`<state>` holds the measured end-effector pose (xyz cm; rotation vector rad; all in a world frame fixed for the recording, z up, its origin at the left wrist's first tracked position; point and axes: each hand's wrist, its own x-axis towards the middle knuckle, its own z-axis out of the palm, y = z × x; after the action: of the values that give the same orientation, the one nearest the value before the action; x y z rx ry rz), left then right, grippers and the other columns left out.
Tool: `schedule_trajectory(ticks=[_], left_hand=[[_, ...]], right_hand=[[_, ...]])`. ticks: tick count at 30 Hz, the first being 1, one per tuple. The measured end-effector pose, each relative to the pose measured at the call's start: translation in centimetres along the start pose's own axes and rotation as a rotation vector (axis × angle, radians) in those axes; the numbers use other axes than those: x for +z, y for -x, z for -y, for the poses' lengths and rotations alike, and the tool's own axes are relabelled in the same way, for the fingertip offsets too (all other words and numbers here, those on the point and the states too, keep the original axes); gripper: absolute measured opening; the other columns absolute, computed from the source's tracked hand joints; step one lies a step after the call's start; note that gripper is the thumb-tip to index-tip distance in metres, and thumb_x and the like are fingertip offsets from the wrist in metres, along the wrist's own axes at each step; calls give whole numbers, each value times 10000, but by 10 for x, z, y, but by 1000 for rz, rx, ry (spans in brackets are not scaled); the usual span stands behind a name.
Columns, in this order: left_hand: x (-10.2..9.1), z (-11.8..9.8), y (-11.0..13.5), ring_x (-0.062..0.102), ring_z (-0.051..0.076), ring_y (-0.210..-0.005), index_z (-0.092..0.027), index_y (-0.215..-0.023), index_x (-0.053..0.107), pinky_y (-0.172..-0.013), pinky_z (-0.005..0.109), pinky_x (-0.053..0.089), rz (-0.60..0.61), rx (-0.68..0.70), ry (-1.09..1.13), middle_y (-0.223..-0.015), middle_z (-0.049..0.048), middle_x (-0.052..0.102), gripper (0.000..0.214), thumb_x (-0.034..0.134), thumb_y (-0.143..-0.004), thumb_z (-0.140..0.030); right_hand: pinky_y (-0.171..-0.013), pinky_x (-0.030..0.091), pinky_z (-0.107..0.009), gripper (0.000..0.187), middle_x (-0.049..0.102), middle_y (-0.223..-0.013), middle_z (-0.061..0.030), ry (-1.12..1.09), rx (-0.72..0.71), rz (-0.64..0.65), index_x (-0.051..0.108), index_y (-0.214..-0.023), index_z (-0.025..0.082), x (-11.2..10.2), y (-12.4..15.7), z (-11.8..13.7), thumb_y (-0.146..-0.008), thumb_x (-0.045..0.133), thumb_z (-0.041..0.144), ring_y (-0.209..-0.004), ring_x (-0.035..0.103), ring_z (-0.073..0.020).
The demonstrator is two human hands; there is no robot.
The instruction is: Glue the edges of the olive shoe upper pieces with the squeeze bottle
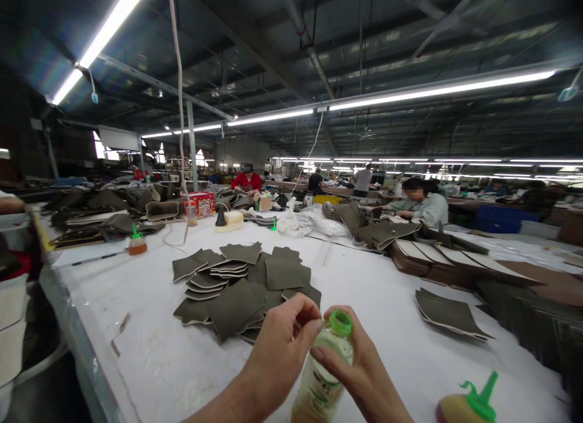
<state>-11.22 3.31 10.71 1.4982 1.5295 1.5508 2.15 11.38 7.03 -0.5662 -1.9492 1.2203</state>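
Green-mouthed bottle [321, 383] is at the near side of the white table [150, 313], right hand [364, 362] curled round it — presumably for steadiness — while the left hand [283, 337] pinches by the neck, can't tell if it's got anything, dark pieces [237, 304] heaped beyond.

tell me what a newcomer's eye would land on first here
Probably the green-mouthed bottle at the bottom centre, held in the right hand with the left hand close against its upper part. Just beyond, a loose heap of dark olive pieces stands out against the white table. Overhead, a long bright light cuts across the upper right.
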Motion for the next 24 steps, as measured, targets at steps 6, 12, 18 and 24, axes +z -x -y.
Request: schedule_trajectory(ticks=[6,12,18,24], left_hand=[[-1,-1,0,456,102,-620,-169,-679,552,-593,237,355,2,-25,36,-621,-40,521,146,552,-802,-247],[-7,11,1,484,111,-606,-173,-687,526,-592,243,377,-20,-59,20,-615,-28,529,161,508,-819,-264],[-11,82,4,537,120,-635,-166,-776,571,-609,238,414,89,-157,-182,-663,-8,585,138,447,-808,-218],[9,145,14,569,160,-725,-174,-721,670,-683,285,408,203,-144,-397,-762,28,662,124,546,-721,-176]], right_hand=[[-695,437,-299,383,525,-831,21,-28,9,16,444,-978,227,1,1,1,-730,700,369,-767,519,-182],[-761,453,-324,370,598,-923,-5,36,10,42,454,-1038,231,-9,4,3,-792,689,375,-849,572,-193],[-742,493,-324,432,619,-1009,-51,105,-34,-167,498,-1051,241,-38,3,14,-750,736,440,-852,611,-210],[-721,491,-320,423,627,-985,-39,214,-41,-174,501,-1035,246,-40,2,12,-752,724,468,-835,612,-207]])
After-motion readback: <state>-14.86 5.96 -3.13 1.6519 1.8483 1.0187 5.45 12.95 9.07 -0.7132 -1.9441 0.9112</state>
